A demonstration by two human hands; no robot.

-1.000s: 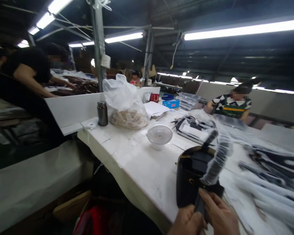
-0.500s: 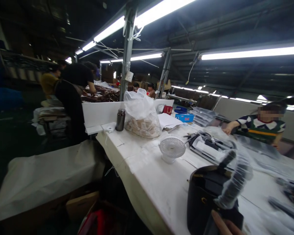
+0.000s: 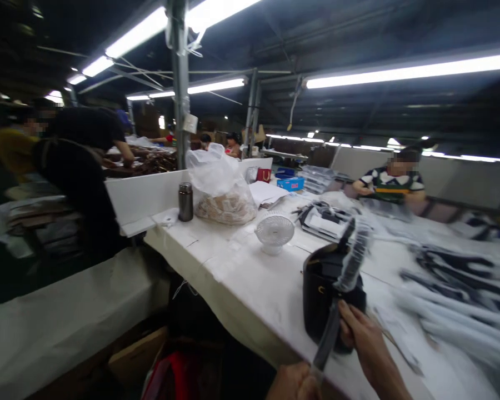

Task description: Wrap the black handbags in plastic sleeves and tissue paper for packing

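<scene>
A black handbag (image 3: 316, 283) stands on the white table at the right of centre, its upright handle (image 3: 355, 261) wrapped in clear plastic. A dark strap (image 3: 328, 339) runs from the bag down toward the bottom edge. My right hand (image 3: 360, 328) pinches the strap's upper part beside the front of the bag. At the bottom of the view my left hand (image 3: 294, 382) is closed round the strap's lower end, partly cut off by the frame.
On the white table (image 3: 233, 278) are a small white fan (image 3: 274, 230), a dark flask (image 3: 185, 201), a plastic bag of tan pieces (image 3: 225, 205), a blue box (image 3: 290, 184) and black straps (image 3: 454, 266). A person (image 3: 394, 180) sits across; others work at the left.
The view has turned right. My left hand has come into sight on the strap's lower end, and more of my right hand and forearm shows. The bag appears farther from the bottom edge.
</scene>
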